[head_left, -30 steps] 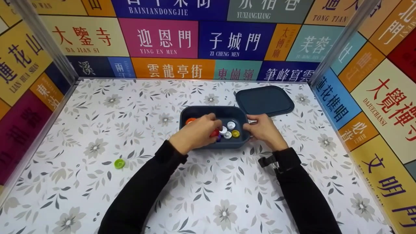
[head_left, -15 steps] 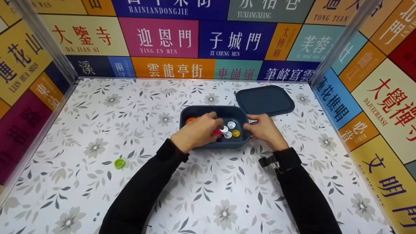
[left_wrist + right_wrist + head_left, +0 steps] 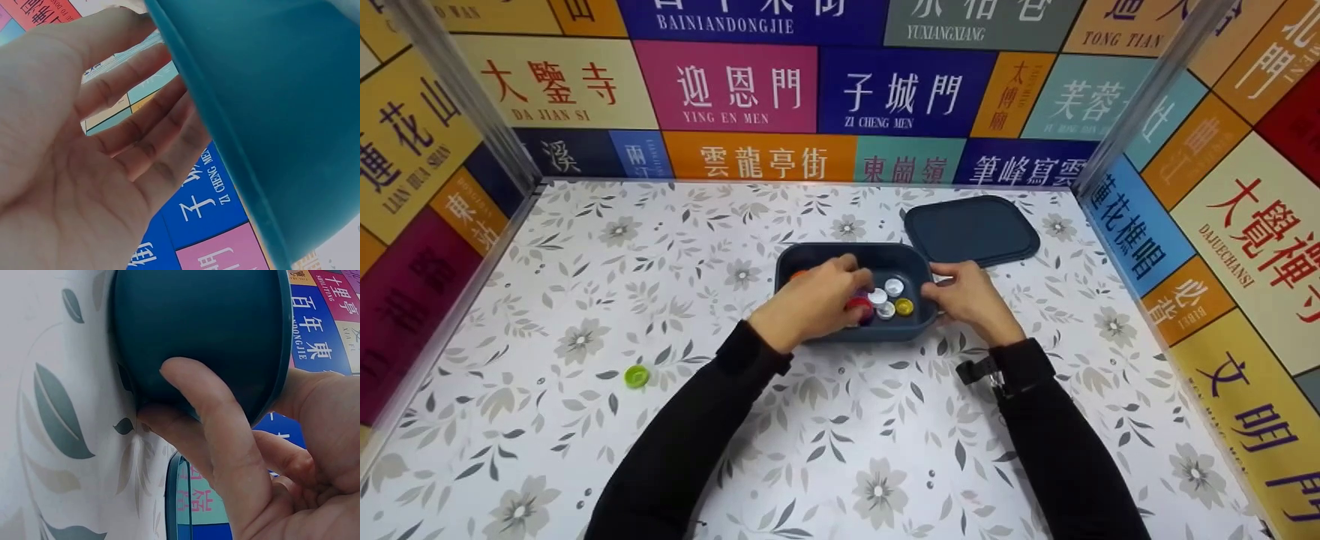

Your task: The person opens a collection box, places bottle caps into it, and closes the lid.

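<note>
A dark blue-grey lidless plastic box [image 3: 810, 256] holds several bottle caps. My left hand [image 3: 819, 301] reaches over its near left side, with bent fingers inside. A red cap [image 3: 858, 304] lies right at the thumb and fingertips; whether they pinch it or only touch it I cannot tell. In the left wrist view, the fingertips of the left hand [image 3: 107, 129] disappear behind the box wall [image 3: 270, 112]. My right hand [image 3: 971, 296] grips the box's right end. In the right wrist view, one finger of the right hand [image 3: 236, 455] lies along the outer wall.
White caps [image 3: 893, 288], a yellow cap [image 3: 904, 307] and a partly hidden orange cap [image 3: 797, 274] lie in the box. Behind it on the right is a dark lid [image 3: 973, 231]. A green cap [image 3: 636, 376] sits on the flowered tabletop, left. Sign-printed walls [image 3: 727, 90] enclose the table.
My left fingers have shifted slightly around the red cap, which now shows turned differently. The right hand and the box have stayed in place.
</note>
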Demonstrator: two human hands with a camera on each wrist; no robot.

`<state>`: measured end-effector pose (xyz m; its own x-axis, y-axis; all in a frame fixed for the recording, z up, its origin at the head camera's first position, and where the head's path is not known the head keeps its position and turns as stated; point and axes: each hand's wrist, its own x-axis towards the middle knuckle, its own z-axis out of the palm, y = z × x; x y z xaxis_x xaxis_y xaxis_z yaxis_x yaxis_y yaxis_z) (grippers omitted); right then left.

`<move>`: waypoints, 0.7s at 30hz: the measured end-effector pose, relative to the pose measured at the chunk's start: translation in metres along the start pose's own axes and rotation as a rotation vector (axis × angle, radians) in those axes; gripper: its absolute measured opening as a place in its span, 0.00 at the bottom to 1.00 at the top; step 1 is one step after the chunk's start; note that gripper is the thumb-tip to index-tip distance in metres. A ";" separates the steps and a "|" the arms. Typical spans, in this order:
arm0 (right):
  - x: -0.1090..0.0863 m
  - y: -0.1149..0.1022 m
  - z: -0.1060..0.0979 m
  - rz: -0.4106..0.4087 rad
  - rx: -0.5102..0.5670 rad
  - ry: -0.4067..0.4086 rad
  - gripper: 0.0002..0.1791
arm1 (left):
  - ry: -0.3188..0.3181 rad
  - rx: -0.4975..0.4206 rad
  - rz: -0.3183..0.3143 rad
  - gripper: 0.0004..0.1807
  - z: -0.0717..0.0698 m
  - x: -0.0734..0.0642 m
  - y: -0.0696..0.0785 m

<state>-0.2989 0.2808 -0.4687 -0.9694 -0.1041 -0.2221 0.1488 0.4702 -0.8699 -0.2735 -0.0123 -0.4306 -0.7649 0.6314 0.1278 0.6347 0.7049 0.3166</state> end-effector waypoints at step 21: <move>-0.001 -0.003 0.001 0.024 -0.007 0.008 0.38 | 0.169 0.085 0.041 0.26 -0.013 -0.038 -0.017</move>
<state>-0.2983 0.2783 -0.4668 -0.9670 -0.0860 -0.2397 0.1709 0.4789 -0.8611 -0.2566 -0.0526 -0.4291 -0.7410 0.6023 0.2970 0.6675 0.7087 0.2282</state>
